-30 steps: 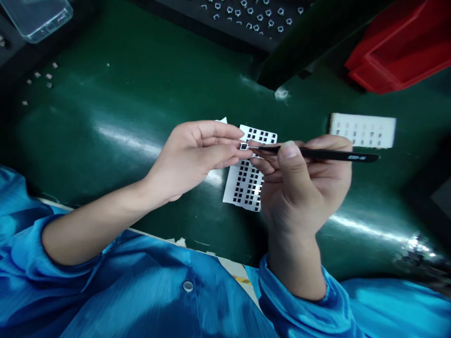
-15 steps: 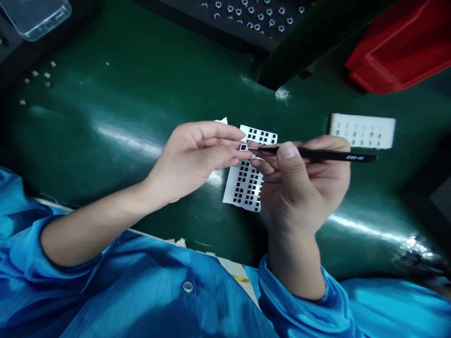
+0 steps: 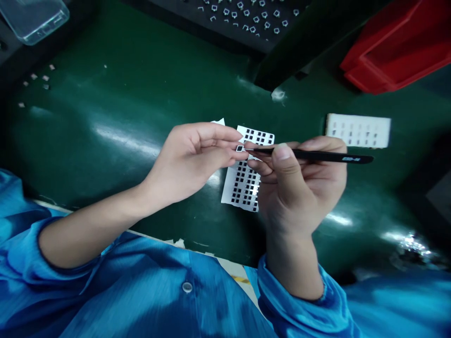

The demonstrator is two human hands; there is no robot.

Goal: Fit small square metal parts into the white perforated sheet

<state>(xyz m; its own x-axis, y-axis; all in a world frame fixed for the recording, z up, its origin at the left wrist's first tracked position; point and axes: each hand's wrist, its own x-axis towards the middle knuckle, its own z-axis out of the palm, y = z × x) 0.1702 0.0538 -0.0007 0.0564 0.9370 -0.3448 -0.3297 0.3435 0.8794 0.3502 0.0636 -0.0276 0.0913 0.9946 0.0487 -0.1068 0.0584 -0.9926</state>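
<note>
Between the fingertips of my left hand is a tiny square part, dark in the middle with a pale rim. My right hand is closed around black tweezers, their thin tips pointing left and reaching the small part's edge. Whether the tips pinch the part or only touch it, I cannot tell. Below both hands a white sheet with rows of small black squares lies on the green table; my fingers cover some of it. Another white scrap shows just behind my left hand.
A white block with rows of small marks lies to the right. Behind it stands a red bin. A dark tray at the back holds many small frames. At far left are a clear plastic box and several tiny loose pieces.
The whole view has shifted slightly, so things sit a little further left. My hands, the tweezers and the small square part keep almost the same pose.
</note>
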